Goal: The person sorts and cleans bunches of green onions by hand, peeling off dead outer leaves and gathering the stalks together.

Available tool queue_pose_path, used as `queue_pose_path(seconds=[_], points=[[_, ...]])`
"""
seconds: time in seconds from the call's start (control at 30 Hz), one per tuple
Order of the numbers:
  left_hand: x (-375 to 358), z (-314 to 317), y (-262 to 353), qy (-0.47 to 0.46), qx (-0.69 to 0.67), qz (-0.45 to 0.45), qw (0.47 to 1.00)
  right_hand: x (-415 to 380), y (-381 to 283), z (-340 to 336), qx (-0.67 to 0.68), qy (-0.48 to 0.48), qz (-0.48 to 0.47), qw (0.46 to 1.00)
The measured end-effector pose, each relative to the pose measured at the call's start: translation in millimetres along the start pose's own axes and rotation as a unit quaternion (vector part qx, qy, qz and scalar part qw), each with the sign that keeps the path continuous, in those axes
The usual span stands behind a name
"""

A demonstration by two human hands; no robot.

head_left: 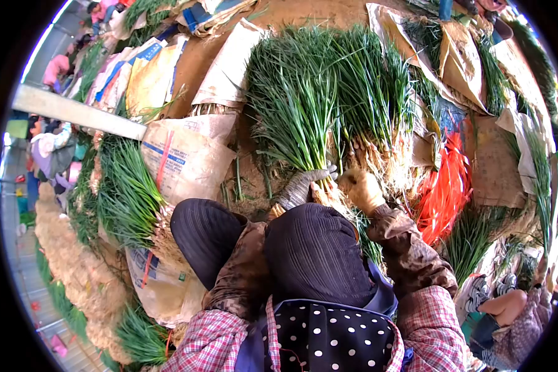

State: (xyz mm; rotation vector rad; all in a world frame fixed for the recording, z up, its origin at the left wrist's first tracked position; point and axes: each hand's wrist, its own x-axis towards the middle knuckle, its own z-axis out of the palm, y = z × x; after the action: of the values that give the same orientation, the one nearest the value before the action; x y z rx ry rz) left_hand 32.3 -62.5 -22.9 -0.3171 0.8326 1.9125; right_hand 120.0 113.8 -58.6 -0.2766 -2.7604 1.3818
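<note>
My left hand (299, 187), in a grey glove, is wrapped round the lower stems of a bunch of green onions (301, 105). The leaves fan out away from me, and the pale roots (327, 193) point toward my knees. Just right of that bunch is my right hand (362, 188), in a tan glove, with its fingers curled close to the root ends. What those fingers hold, if anything, is hidden. Beyond it lies a larger pile of green onions (375, 93), its roots facing me.
Red plastic strips (445, 192) hang in a heap at the right. A tied bundle of green onions (130, 192) rests on printed sacks (186, 158) at the left. A pale beam (80, 111) juts in from the left. Other people (49, 152) sit at the far left, and one person (508, 310) at the lower right.
</note>
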Motion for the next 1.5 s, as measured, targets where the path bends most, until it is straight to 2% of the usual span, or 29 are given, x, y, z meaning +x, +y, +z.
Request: queue_pose_path(seconds=[0.03,0.1,0.17,0.23,0.33,0.43,0.47,0.5,0.57,0.6,0.63,0.7,0.77,0.8,0.83,0.9,0.97,1.0,1.1,1.13,1.23,1.27,1.3,1.4,1.5], points=[[0.0,0.8,-0.1,0.012,-0.011,-0.012,1.000,11.7,-26.2,-14.6,-0.046,-0.009,0.134,0.990],[4.5,-11.2,-2.2,-0.005,-0.007,-0.035,0.999,38.1,-9.4,-10.2,-0.127,0.018,0.209,0.970],[8.0,-18.3,-2.4,-0.022,0.000,-0.058,0.998,62.9,-10.5,-8.7,-0.150,-0.066,0.314,0.935],[1.9,-7.1,-2.2,-0.012,-0.013,-0.025,1.000,76.3,-11.8,-5.7,-0.189,-0.129,0.340,0.912],[-3.1,3.8,-2.3,0.011,-0.019,0.022,1.000,83.0,20.0,17.6,-0.216,-0.094,0.322,0.917],[3.4,-3.4,-1.2,0.016,0.027,0.045,0.999,81.1,47.3,36.2,-0.092,-0.008,0.314,0.945],[6.0,-8.8,-2.6,0.015,0.049,0.047,0.998,73.7,43.9,33.7,-0.040,0.011,0.276,0.960],[8.0,-13.4,-5.9,0.033,0.042,0.029,0.998,72.8,43.0,34.5,-0.027,-0.011,0.242,0.970],[16.0,-25.3,-11.2,0.081,0.048,-0.009,0.995,63.9,21.3,28.1,0.213,0.002,0.266,0.940],[21.2,-33.9,-14.1,0.111,0.058,-0.031,0.992,64.0,21.9,34.0,0.259,-0.007,0.265,0.929],[23.6,-37.1,-15.3,0.120,0.045,-0.037,0.991,57.6,10.7,31.4,0.138,0.008,0.161,0.977],[28.5,-42.1,-18.6,0.114,0.024,-0.046,0.992,58.6,12.8,37.4,0.173,-0.005,0.150,0.973],[21.7,-28.2,-11.3,0.085,0.007,-0.052,0.995,66.0,-2.4,32.0,0.292,0.013,0.228,0.929],[11.0,-15.0,-5.8,0.061,-0.006,-0.054,0.997,70.2,0.5,27.0,0.411,-0.011,0.261,0.874],[0.8,-0.5,1.2,0.038,-0.020,-0.055,0.998,75.1,-2.5,29.5,0.481,0.017,0.282,0.830],[8.9,-10.7,-2.0,0.038,-0.010,0.004,0.999,71.2,-31.6,15.1,0.474,0.008,0.343,0.811],[-1.2,3.1,2.7,0.020,-0.036,0.024,0.999,74.9,-1.0,34.8,0.565,0.032,0.340,0.751],[1.4,-2.2,2.3,0.028,-0.004,0.024,0.999,74.7,11.1,41.3,0.608,0.045,0.338,0.717],[-4.3,2.9,5.3,0.011,-0.004,0.013,1.000,73.3,-18.5,24.1,0.650,0.049,0.318,0.688],[-4.1,2.8,5.0,0.001,0.013,0.034,0.999,75.3,-37.2,17.3,0.653,0.040,0.328,0.681],[-7.9,5.2,5.0,0.013,-0.027,0.006,1.000,74.4,-18.7,12.1,0.654,-0.132,0.181,0.723],[-0.7,-10.8,5.4,0.005,0.025,-0.024,0.999,76.4,-16.7,10.6,0.661,-0.134,0.209,0.708],[2.2,-17.1,3.2,0.004,0.013,-0.020,1.000,80.6,-18.9,21.1,0.590,-0.010,0.268,0.761],[0.4,-15.4,3.2,-0.003,-0.006,0.008,1.000,75.1,-30.7,18.7,0.504,0.024,0.305,0.808],[0.6,-9.0,5.1,-0.018,0.011,0.072,0.997,68.7,-21.0,21.8,0.697,-0.066,0.239,0.673]])
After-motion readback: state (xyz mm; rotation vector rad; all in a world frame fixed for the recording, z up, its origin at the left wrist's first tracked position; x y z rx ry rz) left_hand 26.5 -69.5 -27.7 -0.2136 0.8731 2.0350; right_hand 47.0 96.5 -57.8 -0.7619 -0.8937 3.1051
